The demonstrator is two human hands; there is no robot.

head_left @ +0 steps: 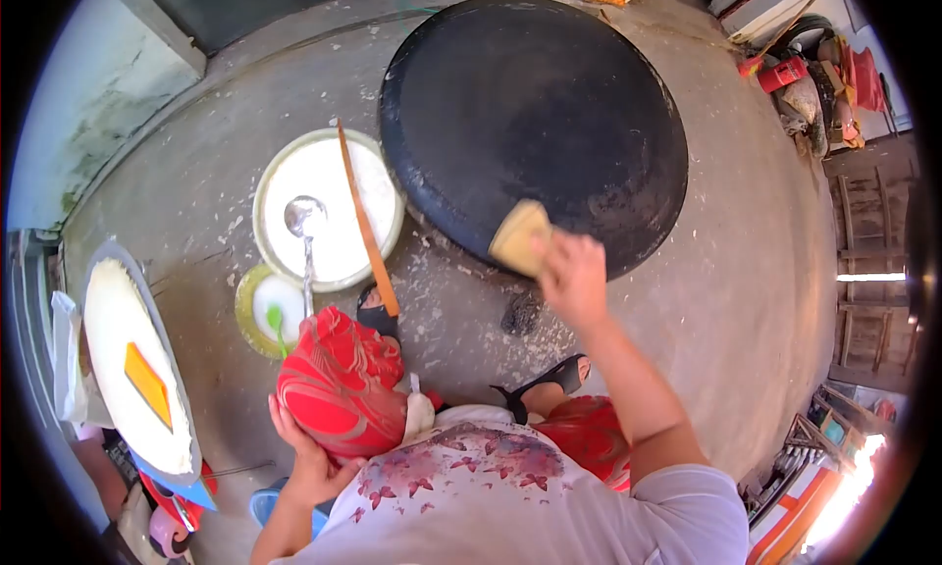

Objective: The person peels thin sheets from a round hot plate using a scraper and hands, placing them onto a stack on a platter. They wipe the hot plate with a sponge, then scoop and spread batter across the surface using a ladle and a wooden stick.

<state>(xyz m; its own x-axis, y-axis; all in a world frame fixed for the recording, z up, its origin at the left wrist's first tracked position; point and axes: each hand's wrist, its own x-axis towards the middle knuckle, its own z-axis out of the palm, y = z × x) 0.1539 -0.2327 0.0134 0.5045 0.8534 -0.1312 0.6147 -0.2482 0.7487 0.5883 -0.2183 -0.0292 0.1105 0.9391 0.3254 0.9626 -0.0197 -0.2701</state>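
Note:
My right hand [574, 276] grips a tan pad [521, 237], perhaps a folded cloth or sponge, slightly blurred. It is over the near edge of a large round black griddle [549, 104]; whether the pad touches the surface I cannot tell. My left hand [312, 464] lies against my red-trousered knee [343, 388], holding nothing, with its fingers spread. Left of the griddle stands a basin [263, 233] of white batter. A metal ladle [305, 217] is in it, and a flat wooden stick [364, 217] lies across its rim.
Beside the basin is a small bowl [245, 320] with white liquid and a green spoon [276, 320]. At far left, a white stack of thin sheets [128, 300] bears an orange-yellow flat piece [148, 384]. A dark scouring ball [521, 315] lies on the floor near my foot.

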